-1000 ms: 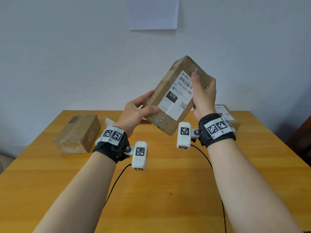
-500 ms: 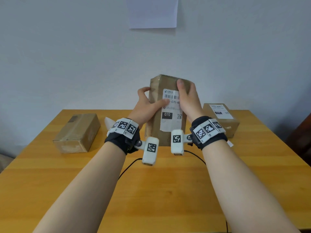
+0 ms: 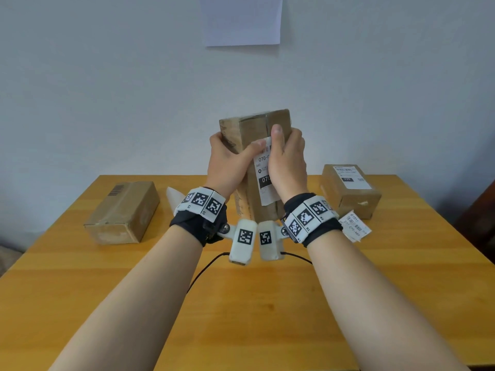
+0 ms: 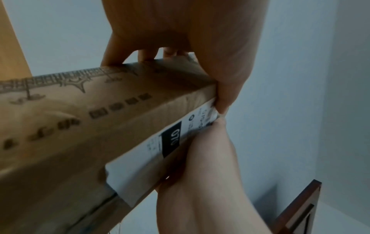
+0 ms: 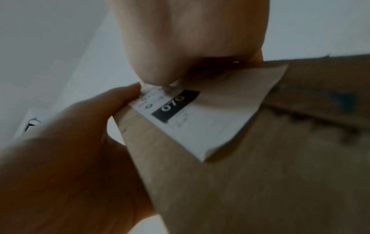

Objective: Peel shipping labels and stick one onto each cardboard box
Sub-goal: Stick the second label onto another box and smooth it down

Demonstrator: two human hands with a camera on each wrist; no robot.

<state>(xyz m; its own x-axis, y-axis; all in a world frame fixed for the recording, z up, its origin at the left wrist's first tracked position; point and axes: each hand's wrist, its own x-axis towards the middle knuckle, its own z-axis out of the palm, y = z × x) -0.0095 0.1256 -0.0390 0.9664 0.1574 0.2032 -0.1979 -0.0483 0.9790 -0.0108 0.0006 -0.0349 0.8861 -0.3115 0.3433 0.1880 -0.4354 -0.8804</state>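
A brown cardboard box (image 3: pixel 254 124) is held upright above the table's far middle. My left hand (image 3: pixel 230 162) grips its left side, fingers wrapped behind it. My right hand (image 3: pixel 286 162) grips the right side. Both thumbs press the top edge of the white shipping label (image 3: pixel 263 183) marked 070 on its near face. The left wrist view shows the label (image 4: pixel 160 155) on the box (image 4: pixel 80 126) with its lower end slightly lifted. In the right wrist view the label (image 5: pixel 200 123) lies on the box (image 5: pixel 260 174).
A plain cardboard box (image 3: pixel 123 212) lies at the table's (image 3: pixel 241 317) left. Another box (image 3: pixel 348 194) with a label on top sits at the right, loose labels (image 3: pixel 355 227) beside it. A white paper piece (image 3: pixel 174 198) lies behind my left wrist. Cables run under my wrists.
The box went from tilted and held high to upright and lower at the centre. My hands closed in, and both thumbs now meet on the label's top edge.
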